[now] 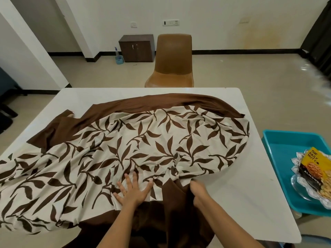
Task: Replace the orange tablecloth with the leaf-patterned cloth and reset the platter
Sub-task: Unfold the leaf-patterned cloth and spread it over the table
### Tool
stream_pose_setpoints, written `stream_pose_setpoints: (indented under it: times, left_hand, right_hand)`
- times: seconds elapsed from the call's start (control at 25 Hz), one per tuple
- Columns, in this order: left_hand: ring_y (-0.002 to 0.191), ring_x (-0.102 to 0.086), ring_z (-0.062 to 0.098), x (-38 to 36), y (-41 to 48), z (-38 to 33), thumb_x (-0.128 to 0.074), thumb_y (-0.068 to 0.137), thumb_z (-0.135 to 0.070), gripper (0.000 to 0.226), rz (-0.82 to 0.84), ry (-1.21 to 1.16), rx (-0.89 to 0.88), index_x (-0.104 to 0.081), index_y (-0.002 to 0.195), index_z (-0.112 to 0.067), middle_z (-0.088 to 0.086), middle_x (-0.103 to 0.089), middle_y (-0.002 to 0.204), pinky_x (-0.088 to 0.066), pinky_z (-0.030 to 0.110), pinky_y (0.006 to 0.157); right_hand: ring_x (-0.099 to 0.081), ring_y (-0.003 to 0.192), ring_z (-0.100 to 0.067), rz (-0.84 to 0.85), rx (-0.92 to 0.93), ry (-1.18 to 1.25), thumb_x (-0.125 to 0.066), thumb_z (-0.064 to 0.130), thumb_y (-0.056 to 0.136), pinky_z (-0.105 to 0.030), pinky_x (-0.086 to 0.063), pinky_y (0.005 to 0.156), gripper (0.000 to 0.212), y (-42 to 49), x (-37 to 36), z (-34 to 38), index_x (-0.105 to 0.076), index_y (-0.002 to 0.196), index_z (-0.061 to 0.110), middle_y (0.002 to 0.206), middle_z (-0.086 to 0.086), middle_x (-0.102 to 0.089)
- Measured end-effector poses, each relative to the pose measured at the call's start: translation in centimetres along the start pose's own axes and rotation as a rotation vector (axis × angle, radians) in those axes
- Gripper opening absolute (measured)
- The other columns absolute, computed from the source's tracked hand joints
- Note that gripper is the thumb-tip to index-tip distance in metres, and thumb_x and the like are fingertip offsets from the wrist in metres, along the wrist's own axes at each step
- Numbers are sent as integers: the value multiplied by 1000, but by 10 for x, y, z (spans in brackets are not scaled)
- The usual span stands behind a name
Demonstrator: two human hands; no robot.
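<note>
The cream leaf-patterned cloth (pixel 136 140) with a brown border lies rumpled over most of the white table (pixel 250 194), bunched toward the middle and hanging off the left side. My left hand (pixel 133 191) presses flat on the cloth near the front edge, fingers spread. My right hand (pixel 198 191) is closed on a fold of the cloth just to the right of it. A clear glass platter (pixel 300 187) holding a yellow almond packet (pixel 312 167) sits in a teal tray (pixel 279 147) at the far right. No orange tablecloth is in view.
A brown chair (pixel 172 63) stands behind the table's far edge. A dark wooden cabinet (pixel 137 48) and a small blue holder (pixel 119 59) sit by the back wall. The table's right part and far strip are bare white.
</note>
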State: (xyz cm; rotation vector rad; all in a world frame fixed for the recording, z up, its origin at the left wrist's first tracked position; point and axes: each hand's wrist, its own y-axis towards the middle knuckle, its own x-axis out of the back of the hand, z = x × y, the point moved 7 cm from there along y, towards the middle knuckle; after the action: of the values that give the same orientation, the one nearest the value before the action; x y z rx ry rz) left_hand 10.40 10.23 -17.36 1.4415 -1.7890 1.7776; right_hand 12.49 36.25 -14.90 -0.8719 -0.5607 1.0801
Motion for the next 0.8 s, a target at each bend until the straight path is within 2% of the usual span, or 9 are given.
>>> stream_pose_setpoints:
  times: [0.16,0.24,0.36,0.44,0.56,0.64,0.68,0.72,0.8]
  left_hand:
    - [139,34,35,21,15,42,-14,64,-94,107,-17,28,38,28,145,-38,-3,38,153,18,65,107]
    - [141,31,36,32,20,60,-17,65,-94,107,-33,9,57,26,146,-38,-3,36,154,16,65,108]
    - [142,28,35,42,23,79,-25,69,-92,106,-67,-33,85,21,148,-37,-4,32,156,17,64,108]
    - [145,23,34,55,27,92,-28,75,-87,101,-114,-34,135,17,149,-36,-4,26,158,13,63,111]
    - [147,2,39,95,44,114,-40,87,-71,86,-210,-67,284,-5,154,-30,5,2,163,1,61,115]
    - [143,-14,45,123,52,110,-54,90,-53,79,-244,-69,400,-24,152,-13,19,-17,158,-7,58,116]
    - [140,-21,47,135,53,99,-58,89,-43,75,-291,-61,441,-30,147,-5,24,-23,153,-12,57,116]
    - [135,-28,48,146,51,79,-62,88,-30,68,-391,-37,422,-35,141,2,28,-30,147,-20,56,114]
    - [121,-42,47,154,47,16,-59,81,-5,48,-641,24,120,-46,126,8,32,-45,130,-36,53,103]
  right_hand:
    - [-65,91,-26,-137,100,463,-58,18,95,-39,-54,79,16,-5,72,50,-65,102,6,100,-10,-69]
    - [-61,93,-23,-397,299,622,-55,20,95,-34,-50,81,14,-19,141,96,-63,94,9,100,-9,-65]
    - [-57,91,-28,-932,538,418,-46,28,93,-32,-37,69,29,-66,241,139,-63,92,5,97,-16,-65]
    - [-51,83,-27,-1117,633,285,-41,34,90,-30,-31,68,39,-82,279,137,-63,99,4,102,-22,-63]
    - [-55,94,-32,-1015,636,-91,-51,36,93,-37,-39,81,43,-56,283,125,-61,107,-3,110,-27,-62]
    - [-51,109,-45,-895,487,-377,-64,33,88,-48,-41,91,50,-30,265,109,-52,119,-4,121,-32,-54]
    - [-46,115,-49,-920,447,-491,-70,29,84,-52,-39,95,59,-25,253,103,-45,125,-5,128,-34,-46]
    - [-40,120,-51,-958,482,-587,-73,25,81,-55,-36,98,67,-24,239,103,-39,130,-5,134,-35,-38]
    - [-25,134,-48,-912,665,-796,-71,28,81,-57,-27,107,79,-20,201,111,-30,142,1,148,-31,-22]
